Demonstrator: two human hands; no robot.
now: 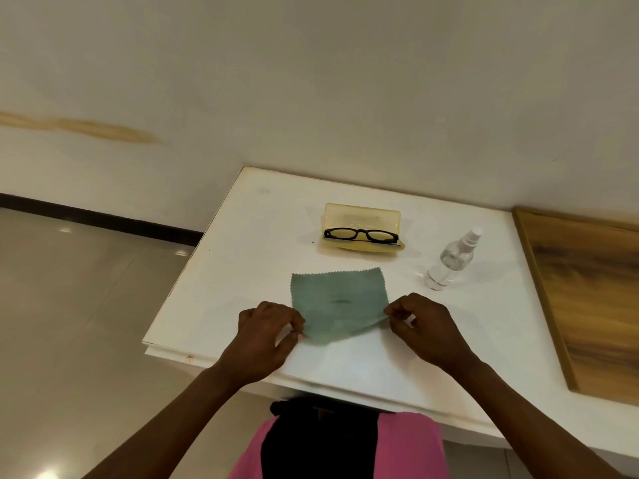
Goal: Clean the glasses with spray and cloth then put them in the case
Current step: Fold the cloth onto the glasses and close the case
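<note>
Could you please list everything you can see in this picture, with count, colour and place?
table: one, white, against the wall
glasses case: one, translucent yellow, open, far middle of the table
glasses: one pair, black frame, lying in the open case
spray bottle: one, clear with white nozzle, upright, right of the case
cloth: one, green, flat on the table, near the front edge
wooden board: one, brown, right side
left hand: pinching the cloth's near left corner
right hand: pinching the cloth's near right corner

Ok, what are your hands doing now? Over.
Left hand and right hand pinching cloth corners. Glasses in open case. Spray bottle untouched. Nothing blocking.
</note>
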